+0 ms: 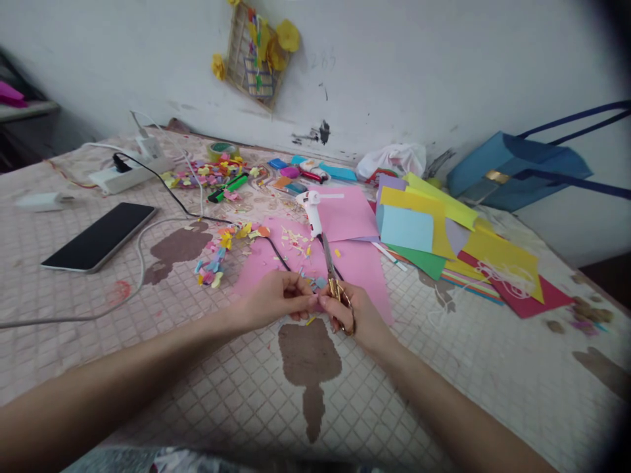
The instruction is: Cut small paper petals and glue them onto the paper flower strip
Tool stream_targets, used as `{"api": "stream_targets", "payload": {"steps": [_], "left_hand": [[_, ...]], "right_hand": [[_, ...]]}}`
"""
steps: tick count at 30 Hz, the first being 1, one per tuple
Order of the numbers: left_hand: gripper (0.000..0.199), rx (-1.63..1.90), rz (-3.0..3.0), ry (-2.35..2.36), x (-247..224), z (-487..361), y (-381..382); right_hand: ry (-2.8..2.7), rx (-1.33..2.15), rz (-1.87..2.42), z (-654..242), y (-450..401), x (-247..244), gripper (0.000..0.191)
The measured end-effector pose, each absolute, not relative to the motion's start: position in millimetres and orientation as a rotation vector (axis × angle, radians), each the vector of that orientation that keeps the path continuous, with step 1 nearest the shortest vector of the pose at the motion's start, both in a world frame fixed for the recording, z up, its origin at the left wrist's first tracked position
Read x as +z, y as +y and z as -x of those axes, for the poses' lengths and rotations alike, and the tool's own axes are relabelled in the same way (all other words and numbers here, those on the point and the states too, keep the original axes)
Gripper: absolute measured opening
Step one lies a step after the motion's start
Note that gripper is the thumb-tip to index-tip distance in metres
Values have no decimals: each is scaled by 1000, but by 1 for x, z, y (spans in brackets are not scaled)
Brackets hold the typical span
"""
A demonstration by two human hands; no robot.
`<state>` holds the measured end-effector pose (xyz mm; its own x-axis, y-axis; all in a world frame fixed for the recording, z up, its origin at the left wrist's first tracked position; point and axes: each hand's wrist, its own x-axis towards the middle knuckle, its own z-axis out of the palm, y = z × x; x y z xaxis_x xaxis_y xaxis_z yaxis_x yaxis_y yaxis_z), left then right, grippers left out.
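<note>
My right hand (362, 315) has its fingers through the gold handles of a pair of scissors (330, 263), whose blades point away from me. My left hand (280, 301) is closed in a pinch, its fingertips meeting those of the right; whatever lies between them is too small to make out. Both hands hover at the near edge of a pink paper sheet (367, 276) strewn with small paper cuttings (296, 243). Just past the scissor tips lies a white glue gun (310, 211), its dark cord running back under the hands. Left of them sits a string of colourful paper flowers (214, 263).
Coloured paper sheets (409, 230) are stacked to the right, near a blue bag (513, 171). On the left lie a phone (101, 236) and a power strip (131, 176) with cables. Farther back are a green cutter (229, 188) and a tape roll (223, 151).
</note>
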<state>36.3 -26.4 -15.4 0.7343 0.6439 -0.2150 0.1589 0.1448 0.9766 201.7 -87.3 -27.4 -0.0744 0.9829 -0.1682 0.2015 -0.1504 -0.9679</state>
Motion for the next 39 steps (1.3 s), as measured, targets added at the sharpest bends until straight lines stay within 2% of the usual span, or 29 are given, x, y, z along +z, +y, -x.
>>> {"api": "stream_targets", "payload": {"steps": [7, 15, 21, 27, 35, 39], "left_hand": [[22, 390, -1348, 728, -15, -35, -26], [23, 388, -1320, 751, -18, -38, -28], [20, 387, -1333, 776, -14, -38, -28], [21, 385, -1343, 758, -15, -39, -27], [18, 530, -1292, 711, -14, -35, -21], [17, 584, -1247, 693, -9, -32, -18]], "right_hand": [[-1277, 1315, 1365, -200, -89, -27, 28], [-1285, 1340, 1368, -202, -88, -29, 23], [-1236, 1340, 1367, -200, -89, -27, 35], [-1205, 1364, 1335, -201, -89, -25, 34], [-1217, 1452, 1307, -206, -97, -18, 44], [-1330, 1447, 1324, -210, -105, -16, 43]]}}
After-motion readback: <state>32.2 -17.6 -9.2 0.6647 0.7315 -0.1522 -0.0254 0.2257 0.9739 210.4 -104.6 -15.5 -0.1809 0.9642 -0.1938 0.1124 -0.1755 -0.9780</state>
